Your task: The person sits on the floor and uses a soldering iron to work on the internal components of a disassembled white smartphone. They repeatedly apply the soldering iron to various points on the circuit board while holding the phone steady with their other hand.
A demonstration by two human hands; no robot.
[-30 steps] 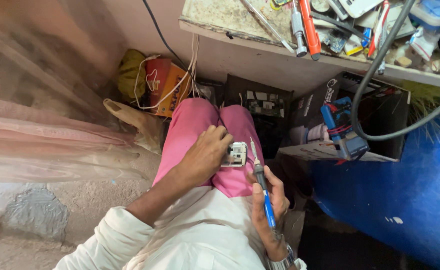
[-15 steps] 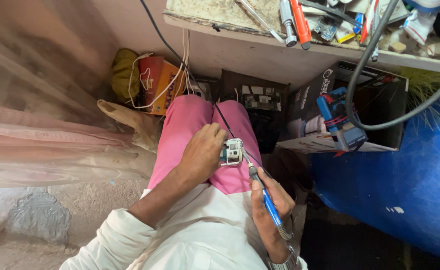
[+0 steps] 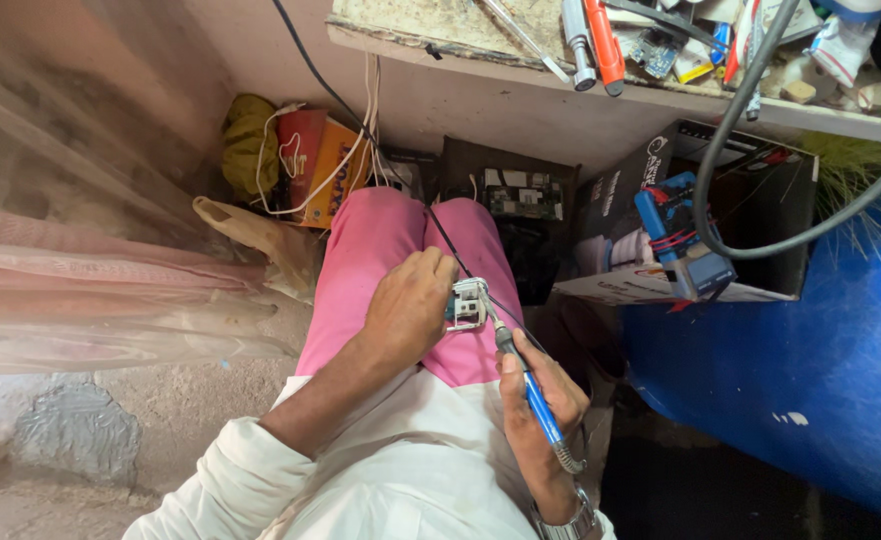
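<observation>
I sit with my knees in pink trousers (image 3: 380, 250) under a workbench. My left hand (image 3: 410, 305) grips a small white and grey electrical part (image 3: 467, 304) on my lap. My right hand (image 3: 540, 400) holds a blue-handled soldering iron (image 3: 525, 385) like a pen, its metal tip touching the side of the part. A thin black cord (image 3: 450, 245) runs from the part over my knee up toward the bench.
A cluttered bench shelf (image 3: 520, 70) with tools hangs overhead. Below it stand a black cardboard box (image 3: 750, 240) holding a blue tool (image 3: 680, 245), a green circuit board (image 3: 520, 195), an orange box (image 3: 325, 165) with white cables, and a blue barrel (image 3: 810, 380) at right. Plastic sheeting (image 3: 80, 300) lies left.
My right hand has brought the soldering iron's tip down onto the part, where earlier it was held a little apart. My left hand keeps the part on my lap.
</observation>
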